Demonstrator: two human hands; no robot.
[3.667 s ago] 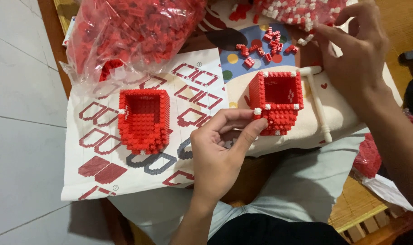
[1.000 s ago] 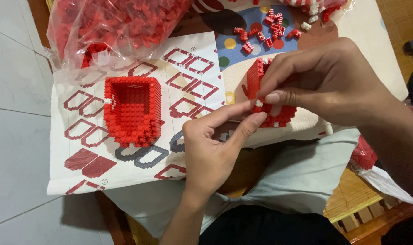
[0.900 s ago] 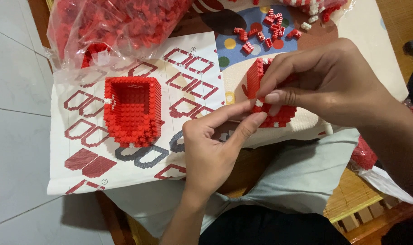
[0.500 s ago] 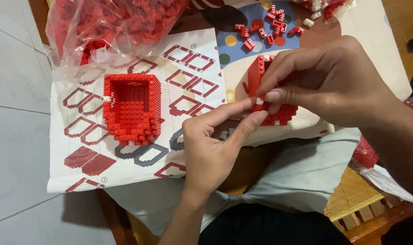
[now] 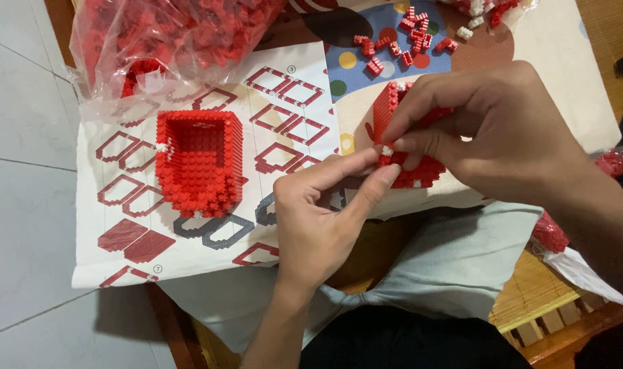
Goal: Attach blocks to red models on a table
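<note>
Over the instruction sheet, your left hand braced the red block model — right hand fingers pinched a small piece against it — best pressed squarely.

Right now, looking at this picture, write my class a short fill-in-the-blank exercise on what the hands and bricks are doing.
1. Both hands, the left hand and the right hand, grip a small brick model coloured ____.
2. The second brick box stands on the printed ____ sheet.
3. The clear bag of bricks lies at the picture's top ____.

Missing words: red; instruction; left
</note>
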